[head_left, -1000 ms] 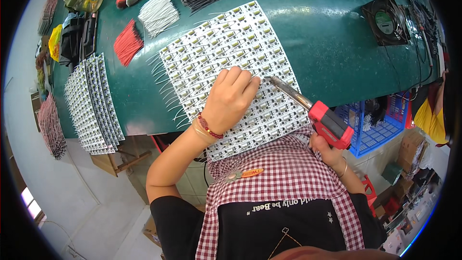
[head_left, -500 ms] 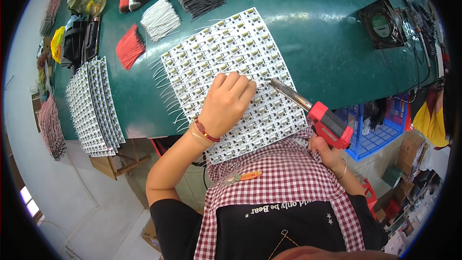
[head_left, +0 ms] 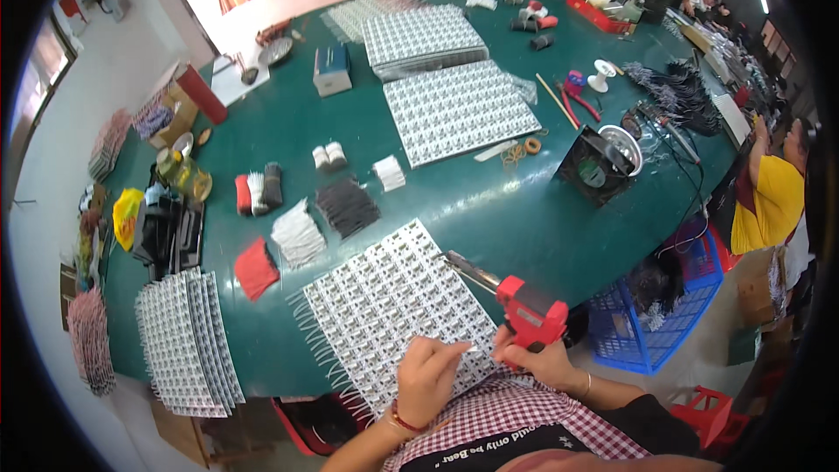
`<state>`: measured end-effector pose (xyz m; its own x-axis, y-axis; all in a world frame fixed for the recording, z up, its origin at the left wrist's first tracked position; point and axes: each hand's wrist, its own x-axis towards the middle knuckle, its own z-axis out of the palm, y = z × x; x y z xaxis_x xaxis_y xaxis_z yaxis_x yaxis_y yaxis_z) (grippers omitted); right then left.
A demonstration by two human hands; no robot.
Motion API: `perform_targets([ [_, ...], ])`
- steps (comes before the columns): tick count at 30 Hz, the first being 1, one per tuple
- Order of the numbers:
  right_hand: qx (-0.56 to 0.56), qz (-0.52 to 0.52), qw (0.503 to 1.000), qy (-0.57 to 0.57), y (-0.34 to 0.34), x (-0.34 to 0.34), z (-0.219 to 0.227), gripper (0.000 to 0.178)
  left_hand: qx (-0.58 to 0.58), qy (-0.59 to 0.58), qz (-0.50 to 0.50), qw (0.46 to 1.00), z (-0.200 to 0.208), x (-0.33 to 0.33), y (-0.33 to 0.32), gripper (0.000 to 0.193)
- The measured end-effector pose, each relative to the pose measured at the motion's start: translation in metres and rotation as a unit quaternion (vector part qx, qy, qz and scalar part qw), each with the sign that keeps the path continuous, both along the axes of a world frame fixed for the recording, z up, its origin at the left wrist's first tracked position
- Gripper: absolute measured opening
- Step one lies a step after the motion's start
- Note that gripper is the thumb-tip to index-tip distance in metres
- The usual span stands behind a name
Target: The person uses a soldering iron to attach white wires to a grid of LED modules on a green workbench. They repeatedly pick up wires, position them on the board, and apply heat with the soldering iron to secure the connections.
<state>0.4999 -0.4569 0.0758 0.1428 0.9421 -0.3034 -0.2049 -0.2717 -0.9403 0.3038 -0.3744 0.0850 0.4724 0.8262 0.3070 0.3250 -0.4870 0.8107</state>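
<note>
In my right hand (head_left: 549, 362) is a red and black soldering gun (head_left: 535, 315), its long metal tip angled toward the far left above the board. Below it lies a white circuit board panel (head_left: 398, 297) with rows of small components, and thin wires fringe its left edge. My left hand (head_left: 426, 383) is over the panel's near part, thumb and forefinger pinched together toward the right hand. What the pinch holds, if anything, is too small to make out. Beyond the panel sit bundles of red wires (head_left: 256, 269), white wires (head_left: 299, 234) and black wires (head_left: 348, 208).
Stacked panels stand at the left (head_left: 182, 345) and at the far middle (head_left: 454, 114). A black fan (head_left: 594, 168) sits at the right beside red-handled pliers (head_left: 578, 105). A blue crate (head_left: 642, 323) is below the table's right edge. Another person in yellow (head_left: 769, 205) is at the right.
The view has tilted up, showing more of the far table. My left hand has come off the board's middle toward the near side. The soldering gun has shifted closer to it.
</note>
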Motion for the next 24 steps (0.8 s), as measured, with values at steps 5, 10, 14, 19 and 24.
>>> perform_targets([
  [5,0.014,0.002,1.0,0.012,0.011,-0.019,0.014,0.03,-0.053,-0.033,0.002,0.998,0.001,0.009,-0.008,0.02],
  [10,0.027,-0.02,0.998,-0.046,0.008,-0.028,0.01,0.023,-0.085,-0.063,-0.018,0.994,-0.006,0.005,-0.013,0.02],
  [14,0.053,-0.02,0.997,-0.058,0.005,-0.028,0.009,0.023,-0.135,-0.054,-0.008,0.989,-0.011,0.006,-0.018,0.013],
  [19,0.074,-0.017,0.995,-0.063,0.003,-0.02,-0.003,0.03,-0.164,-0.031,-0.018,0.986,-0.015,0.012,-0.019,0.008],
  [24,0.082,-0.007,0.993,-0.086,0.003,-0.019,0.001,0.032,-0.143,-0.027,-0.029,0.989,-0.019,0.012,-0.019,0.008],
])
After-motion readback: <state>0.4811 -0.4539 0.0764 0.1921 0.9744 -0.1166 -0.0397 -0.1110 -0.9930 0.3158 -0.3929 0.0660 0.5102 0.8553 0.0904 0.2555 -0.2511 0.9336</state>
